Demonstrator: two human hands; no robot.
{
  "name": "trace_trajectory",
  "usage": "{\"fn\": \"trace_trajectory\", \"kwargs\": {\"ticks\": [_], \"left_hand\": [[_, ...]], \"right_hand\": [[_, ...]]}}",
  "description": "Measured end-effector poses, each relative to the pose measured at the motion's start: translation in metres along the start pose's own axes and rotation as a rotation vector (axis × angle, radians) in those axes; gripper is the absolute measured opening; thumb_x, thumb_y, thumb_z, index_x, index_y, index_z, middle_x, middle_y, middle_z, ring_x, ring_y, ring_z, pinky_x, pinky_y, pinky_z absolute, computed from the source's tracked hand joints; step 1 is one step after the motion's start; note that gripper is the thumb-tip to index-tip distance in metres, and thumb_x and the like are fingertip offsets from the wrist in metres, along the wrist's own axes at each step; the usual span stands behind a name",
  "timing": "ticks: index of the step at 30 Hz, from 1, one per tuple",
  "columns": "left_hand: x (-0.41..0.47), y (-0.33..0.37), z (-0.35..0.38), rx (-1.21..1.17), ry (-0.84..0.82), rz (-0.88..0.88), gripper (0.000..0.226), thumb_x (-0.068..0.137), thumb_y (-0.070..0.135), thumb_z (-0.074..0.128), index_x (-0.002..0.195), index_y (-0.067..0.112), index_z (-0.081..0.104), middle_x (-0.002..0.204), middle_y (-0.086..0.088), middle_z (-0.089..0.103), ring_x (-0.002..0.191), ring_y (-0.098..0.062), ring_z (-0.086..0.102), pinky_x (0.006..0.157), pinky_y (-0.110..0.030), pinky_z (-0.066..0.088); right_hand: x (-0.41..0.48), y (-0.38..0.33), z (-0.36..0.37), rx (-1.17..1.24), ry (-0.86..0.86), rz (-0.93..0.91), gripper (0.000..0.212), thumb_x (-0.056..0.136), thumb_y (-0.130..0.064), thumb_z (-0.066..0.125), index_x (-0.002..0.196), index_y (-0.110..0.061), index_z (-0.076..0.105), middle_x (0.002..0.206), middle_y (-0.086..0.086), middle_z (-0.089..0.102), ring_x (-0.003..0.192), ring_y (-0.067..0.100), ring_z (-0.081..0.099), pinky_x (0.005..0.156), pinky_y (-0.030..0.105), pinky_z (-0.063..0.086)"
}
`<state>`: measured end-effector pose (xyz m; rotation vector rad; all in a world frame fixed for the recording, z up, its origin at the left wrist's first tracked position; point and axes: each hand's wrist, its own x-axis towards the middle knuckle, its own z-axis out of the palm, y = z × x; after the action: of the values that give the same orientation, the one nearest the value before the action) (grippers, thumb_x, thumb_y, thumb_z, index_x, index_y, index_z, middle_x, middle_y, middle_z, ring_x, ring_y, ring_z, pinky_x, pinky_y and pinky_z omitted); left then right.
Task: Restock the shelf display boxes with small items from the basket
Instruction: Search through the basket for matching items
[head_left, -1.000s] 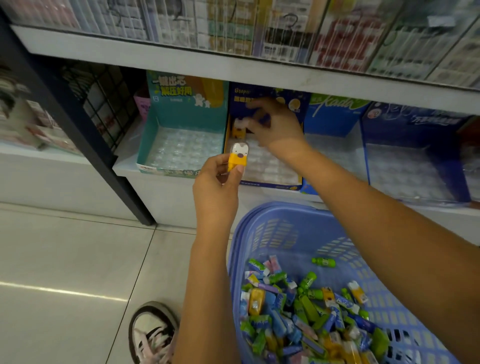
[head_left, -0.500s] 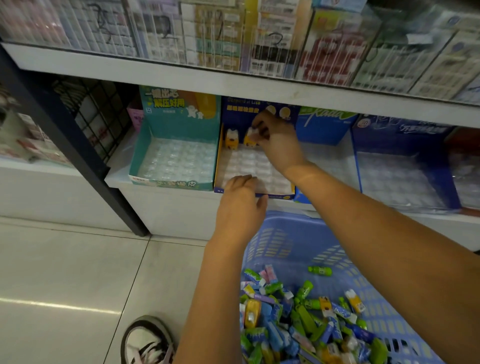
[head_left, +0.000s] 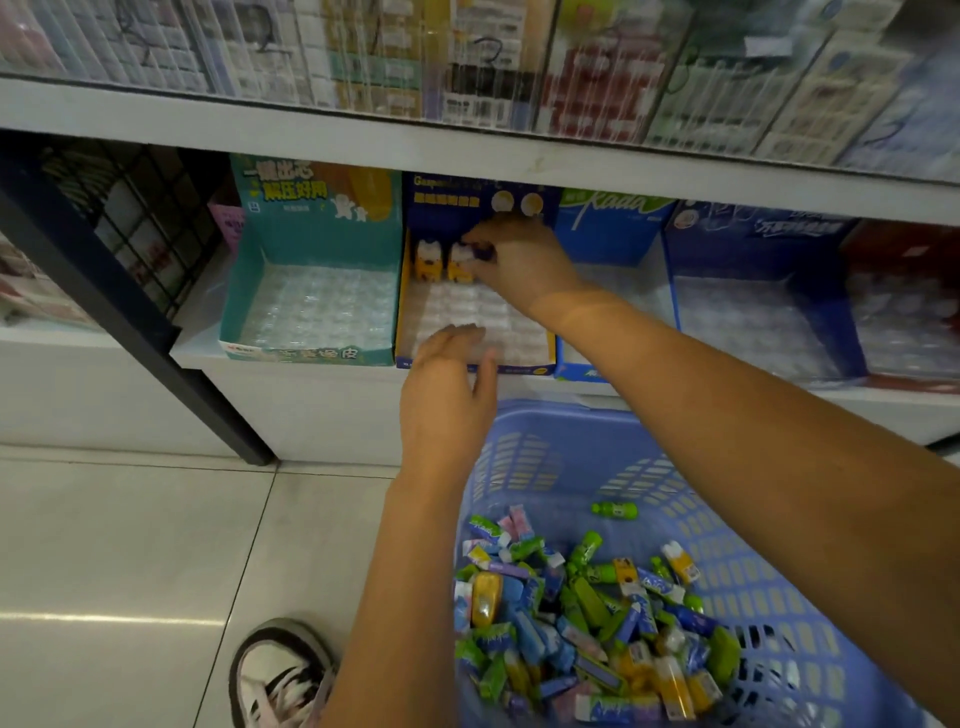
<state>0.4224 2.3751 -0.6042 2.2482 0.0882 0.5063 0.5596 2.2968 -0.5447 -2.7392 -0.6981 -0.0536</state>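
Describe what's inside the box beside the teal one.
One yellow item stands at the back of its clear tray; the right hand pinches a second item beside it, hiding slots behind. Other visible slots are empty.

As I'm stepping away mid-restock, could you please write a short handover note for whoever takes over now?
Right hand pinches the second yellow item at the back of the dark blue display box, beside the first yellow item.
Left hand open over that box's front edge.
Done: two items placed.
Left: its other slots, the teal box, and the small items in the basket.
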Motion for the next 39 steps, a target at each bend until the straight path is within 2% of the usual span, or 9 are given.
{"fn": "trace_trajectory", "kwargs": {"ticks": [3, 6, 12, 15, 19, 25, 29, 34, 39], "left_hand": [[-0.024, 0.015, 0.015, -0.096, 0.013, -0.013, 0.018, 0.095, 0.020, 0.053, 0.095, 0.009, 0.068, 0.091, -0.005, 0.068, 0.082, -0.016, 0.061, 0.066, -0.021, 0.040], [-0.056, 0.023, 0.054, 0.005, -0.414, -0.136, 0.026, 0.094, 0.020, 0.050, 0.073, 0.007, 0.056, 0.068, -0.013, 0.057, 0.071, -0.033, 0.059, 0.057, -0.036, 0.035], [-0.139, 0.027, 0.123, 0.116, -1.139, -0.055, 0.024, 0.092, 0.009, 0.051, 0.109, 0.003, 0.067, 0.115, -0.018, 0.065, 0.106, -0.031, 0.060, 0.085, -0.032, 0.045], [-0.169, 0.026, 0.145, 0.210, -1.271, 0.004, 0.028, 0.088, 0.005, 0.053, 0.114, 0.004, 0.064, 0.118, -0.022, 0.062, 0.108, -0.035, 0.058, 0.087, -0.037, 0.045], [-0.181, 0.025, 0.159, 0.331, -1.279, 0.102, 0.025, 0.089, 0.006, 0.052, 0.111, 0.006, 0.063, 0.113, -0.021, 0.061, 0.102, -0.038, 0.058, 0.084, -0.042, 0.047], [-0.185, 0.024, 0.166, 0.451, -1.257, 0.266, 0.027, 0.090, 0.020, 0.053, 0.106, 0.004, 0.066, 0.112, -0.022, 0.053, 0.099, -0.038, 0.055, 0.080, -0.040, 0.045], [-0.183, 0.027, 0.167, 0.568, -1.309, 0.295, 0.027, 0.091, 0.021, 0.054, 0.106, 0.002, 0.065, 0.117, -0.020, 0.050, 0.099, -0.036, 0.054, 0.080, -0.039, 0.046], [-0.185, 0.024, 0.166, 0.523, -1.351, 0.307, 0.036, 0.084, 0.035, 0.067, 0.109, 0.009, 0.063, 0.117, -0.014, 0.046, 0.103, -0.032, 0.051, 0.080, -0.038, 0.045], [-0.168, 0.027, 0.156, 0.092, -1.129, -0.052, 0.021, 0.085, 0.030, 0.065, 0.093, 0.010, 0.065, 0.102, -0.009, 0.054, 0.082, -0.021, 0.054, 0.069, -0.032, 0.041]], "right_hand": [[-0.050, 0.011, -0.019, 0.160, -0.070, 0.121, 0.027, 0.092, -0.027, 0.054, 0.115, -0.017, 0.064, 0.106, 0.007, 0.068, 0.095, 0.024, 0.063, 0.087, 0.037, 0.052], [-0.133, 0.047, -0.024, 0.351, -0.212, 0.233, 0.020, 0.088, -0.028, 0.064, 0.091, -0.009, 0.070, 0.085, 0.011, 0.070, 0.073, 0.021, 0.066, 0.073, 0.034, 0.056], [-0.261, 0.122, 0.037, 0.093, -0.936, 0.518, 0.026, 0.087, -0.028, 0.066, 0.074, -0.004, 0.069, 0.074, 0.018, 0.064, 0.066, 0.028, 0.057, 0.065, 0.031, 0.044], [-0.301, 0.140, 0.076, 0.035, -1.089, 0.621, 0.038, 0.080, -0.034, 0.073, 0.056, -0.014, 0.052, 0.050, 0.004, 0.052, 0.051, 0.018, 0.049, 0.057, 0.029, 0.044], [-0.326, 0.138, 0.112, 0.054, -1.203, 0.686, 0.034, 0.083, -0.043, 0.067, 0.095, -0.011, 0.065, 0.084, 0.007, 0.068, 0.068, 0.020, 0.062, 0.071, 0.032, 0.055], [-0.327, 0.137, 0.110, 0.001, -1.151, 0.627, 0.027, 0.084, -0.036, 0.066, 0.076, -0.009, 0.065, 0.063, 0.007, 0.059, 0.061, 0.020, 0.058, 0.065, 0.030, 0.052], [-0.325, 0.155, 0.078, 0.514, -0.958, 0.794, 0.025, 0.085, -0.017, 0.066, 0.063, -0.008, 0.059, 0.057, 0.006, 0.059, 0.050, 0.014, 0.055, 0.053, 0.023, 0.049], [-0.315, 0.165, 0.035, 1.134, -0.713, 0.836, 0.023, 0.094, -0.004, 0.053, 0.117, -0.007, 0.056, 0.088, 0.010, 0.062, 0.065, 0.018, 0.059, 0.060, 0.025, 0.050], [-0.292, 0.144, -0.002, 1.510, -0.410, 0.780, 0.017, 0.084, -0.028, 0.061, 0.092, -0.014, 0.063, 0.071, 0.002, 0.065, 0.051, 0.009, 0.055, 0.042, 0.015, 0.043]]}}
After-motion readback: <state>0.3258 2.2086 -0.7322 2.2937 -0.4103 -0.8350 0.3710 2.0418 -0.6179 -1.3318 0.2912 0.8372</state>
